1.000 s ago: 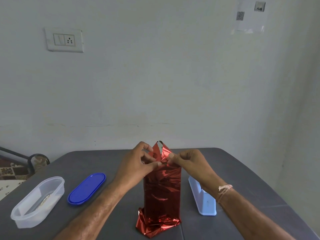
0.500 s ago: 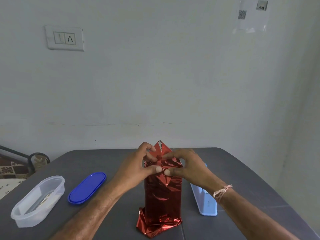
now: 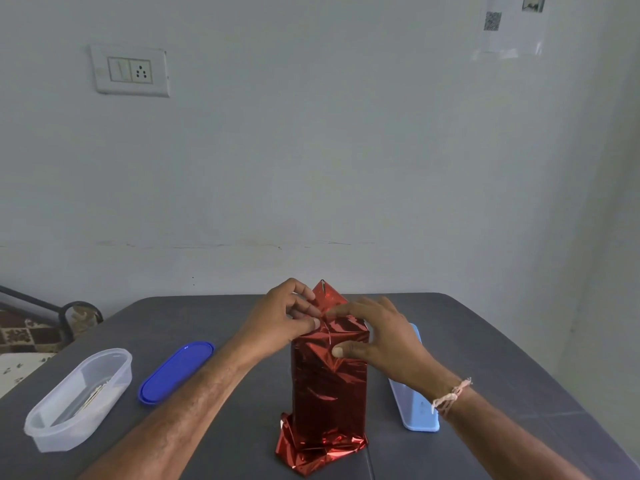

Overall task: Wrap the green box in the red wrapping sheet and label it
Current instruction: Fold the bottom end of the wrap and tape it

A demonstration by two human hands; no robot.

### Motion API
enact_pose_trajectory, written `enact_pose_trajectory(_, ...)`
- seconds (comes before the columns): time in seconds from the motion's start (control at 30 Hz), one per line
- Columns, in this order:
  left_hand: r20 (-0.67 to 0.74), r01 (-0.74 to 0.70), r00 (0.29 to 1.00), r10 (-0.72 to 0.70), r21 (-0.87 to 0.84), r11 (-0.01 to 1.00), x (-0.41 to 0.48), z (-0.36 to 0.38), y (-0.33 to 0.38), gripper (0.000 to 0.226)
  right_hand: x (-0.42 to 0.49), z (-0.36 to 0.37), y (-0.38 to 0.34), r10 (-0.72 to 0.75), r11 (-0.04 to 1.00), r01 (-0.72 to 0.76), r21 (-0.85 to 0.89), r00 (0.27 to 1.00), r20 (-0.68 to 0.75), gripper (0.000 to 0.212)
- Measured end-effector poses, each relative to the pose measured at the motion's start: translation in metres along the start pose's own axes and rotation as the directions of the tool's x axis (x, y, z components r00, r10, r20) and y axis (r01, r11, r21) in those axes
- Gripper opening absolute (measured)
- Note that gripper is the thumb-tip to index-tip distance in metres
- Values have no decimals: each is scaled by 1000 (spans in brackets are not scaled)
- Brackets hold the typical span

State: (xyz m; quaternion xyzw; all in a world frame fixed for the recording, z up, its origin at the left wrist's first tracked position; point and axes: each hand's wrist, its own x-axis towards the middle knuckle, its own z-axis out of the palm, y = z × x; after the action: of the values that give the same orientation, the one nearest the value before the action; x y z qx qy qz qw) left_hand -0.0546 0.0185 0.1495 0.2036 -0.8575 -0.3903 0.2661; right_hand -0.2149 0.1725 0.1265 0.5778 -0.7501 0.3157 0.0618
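- Box: green, fully hidden under the sheet [image 3: 329,393]; the parcel stands upright at mid-table [image 3: 485,341], right in front of you.
- Step in hand: closing the top end. One pointed flap [image 3: 325,294] stands unfolded at the far side.
- Left hand [image 3: 277,317]: thumb and curled fingers pinch the foil at the top left edge.
- Right hand [image 3: 384,341]: nothing gripped. Straight fingers press the top fold and the thumb presses the front face.
- Next move, as judged: bring the flap down flat and keep it pinned, since foil likely springs back.
- Bottom end [image 3: 304,455]: crumpled and loose, probably needs tidying. No label seen yet.
- Tub [image 3: 76,400]: clear, far left, contents unclear.
- Lid [image 3: 175,372]: blue, beside the tub.
- Pale-blue holder [image 3: 420,415]: just right of the parcel, under your right wrist, so mind it when reaching.
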Motion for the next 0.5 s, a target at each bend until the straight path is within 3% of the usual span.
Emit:
enact_pose_trajectory(0.33,77,24,997,-22,-21,999,8,-2,1,37,-3,2,4,-46,997,48,-52,998,37,64)
enact_pose_trajectory(0.5,93,16,996,-13,-28,999,9,-2,-4,36,-5,0,7,-23,999,23,41,1000,16,65)
